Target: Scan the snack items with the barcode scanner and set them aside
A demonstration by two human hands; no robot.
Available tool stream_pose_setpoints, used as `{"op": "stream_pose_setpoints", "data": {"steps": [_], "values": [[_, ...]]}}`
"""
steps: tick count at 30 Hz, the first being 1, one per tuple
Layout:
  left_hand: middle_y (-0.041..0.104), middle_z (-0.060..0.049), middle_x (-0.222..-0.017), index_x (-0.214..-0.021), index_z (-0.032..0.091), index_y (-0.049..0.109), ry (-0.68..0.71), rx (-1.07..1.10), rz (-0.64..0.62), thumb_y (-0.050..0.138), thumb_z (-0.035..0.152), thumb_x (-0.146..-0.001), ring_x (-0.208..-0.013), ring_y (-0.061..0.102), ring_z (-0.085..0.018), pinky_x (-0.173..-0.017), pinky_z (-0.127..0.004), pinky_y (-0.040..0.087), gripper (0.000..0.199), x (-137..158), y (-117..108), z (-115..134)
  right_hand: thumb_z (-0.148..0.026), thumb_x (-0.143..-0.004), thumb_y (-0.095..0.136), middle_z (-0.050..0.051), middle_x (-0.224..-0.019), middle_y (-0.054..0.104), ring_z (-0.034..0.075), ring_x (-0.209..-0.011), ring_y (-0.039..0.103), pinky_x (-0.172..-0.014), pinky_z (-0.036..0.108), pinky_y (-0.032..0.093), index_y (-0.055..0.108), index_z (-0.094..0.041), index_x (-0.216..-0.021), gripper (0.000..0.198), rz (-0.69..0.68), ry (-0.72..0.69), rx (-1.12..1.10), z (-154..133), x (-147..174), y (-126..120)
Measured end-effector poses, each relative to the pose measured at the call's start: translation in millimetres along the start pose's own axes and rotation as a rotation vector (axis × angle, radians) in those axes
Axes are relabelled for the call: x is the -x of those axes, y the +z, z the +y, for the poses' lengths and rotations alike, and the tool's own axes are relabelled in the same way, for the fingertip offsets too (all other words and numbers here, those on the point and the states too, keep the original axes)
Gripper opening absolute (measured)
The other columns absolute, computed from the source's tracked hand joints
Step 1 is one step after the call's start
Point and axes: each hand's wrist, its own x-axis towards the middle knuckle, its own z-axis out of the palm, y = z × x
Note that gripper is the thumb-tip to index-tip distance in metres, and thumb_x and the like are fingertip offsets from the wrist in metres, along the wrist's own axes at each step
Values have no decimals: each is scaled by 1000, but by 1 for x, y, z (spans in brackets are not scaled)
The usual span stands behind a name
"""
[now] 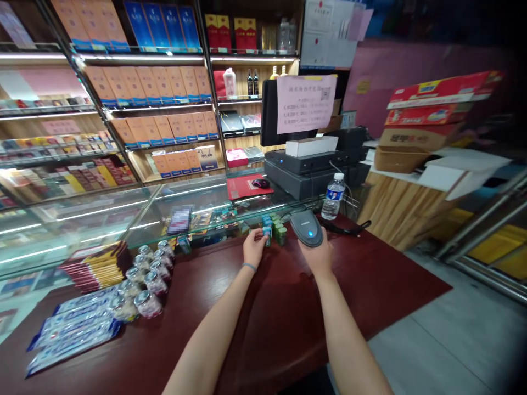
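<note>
My right hand (318, 252) is wrapped round a dark grey barcode scanner (305, 225) with a lit blue light, raised over the dark red counter. To its left, my left hand (254, 246) has thumb and fingers closed at a small blue container (267, 233), the end one of a short row. Beside that row, small green containers (280, 232) stand in a line, close to the scanner's left side. What is printed on the small containers is too small to read. A thin band circles my left wrist.
Lidded jars (148, 303), a stack of maroon-and-yellow packets (99, 267) and long blue-white packets (74, 326) lie on the counter (214, 307) at left. A water bottle (333, 197) stands behind the scanner, near a monitor (269, 112). Red boxes (444, 99) are piled at right.
</note>
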Motion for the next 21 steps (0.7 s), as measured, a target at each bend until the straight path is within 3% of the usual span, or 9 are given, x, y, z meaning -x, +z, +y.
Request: {"op": "stream_pose_setpoints", "data": {"steps": [7, 12, 21], "values": [[70, -7, -93, -96, 18, 68, 74, -158, 88, 72, 19, -80, -90, 67, -21, -89, -38, 53, 17, -6, 26, -16, -47, -79, 65, 12, -75, 74, 30, -68, 73, -57, 32, 50, 58, -20, -104, 38, 12, 58, -48, 2, 2, 1], [68, -5, -90, -93, 18, 64, 133, -268, 125, 72, 16, -80, -88, 66, -19, -86, -34, 52, 16, -9, 29, -19, -50, -75, 64, 12, -74, 74, 32, -67, 73, -56, 34, 50, 57, -18, -103, 43, 9, 100, -11, 4, 2, 2], [66, -4, -90, -90, 19, 59, 69, -249, 121, 72, 15, -81, -85, 65, -18, -82, -32, 51, 16, -9, 29, -15, -47, -77, 65, 14, -83, 75, 33, -73, 74, -61, 35, 52, 56, -20, -104, 40, -17, 114, -44, -1, 2, -1]]}}
